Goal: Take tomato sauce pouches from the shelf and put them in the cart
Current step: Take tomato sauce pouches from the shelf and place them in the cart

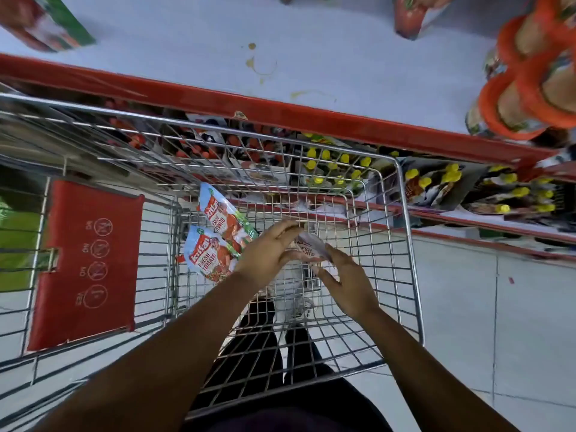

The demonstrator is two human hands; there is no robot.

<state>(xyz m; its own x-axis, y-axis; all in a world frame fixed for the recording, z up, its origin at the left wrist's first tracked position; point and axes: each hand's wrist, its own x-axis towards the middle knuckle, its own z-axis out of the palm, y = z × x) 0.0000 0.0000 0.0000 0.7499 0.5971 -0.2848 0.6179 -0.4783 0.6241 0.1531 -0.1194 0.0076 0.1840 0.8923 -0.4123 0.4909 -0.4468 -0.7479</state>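
Observation:
Two tomato sauce pouches, pale blue with red "Fresh Tomato" print, lie in the wire cart [405,232]: one pouch [223,216] towards the shelf, the other pouch [208,257] nearer me. Over the cart's middle, my left hand [269,252] and my right hand [346,282] hold a third pouch [310,247] between them, mostly hidden by fingers. The left hand's fingers lie over its top; the right hand's fingers pinch its lower edge. More tomato pouches stand on the white shelf, one pouch [408,17] at the top and a blurred one [46,23] at top left.
The shelf's red front edge [280,110] runs across just beyond the cart. Jars with orange lids [526,88] stand at the shelf's right. Lower shelves hold yellow-capped bottles [336,166] and red-capped bottles [193,148]. A red child-seat flap [87,260] hangs on the cart's left.

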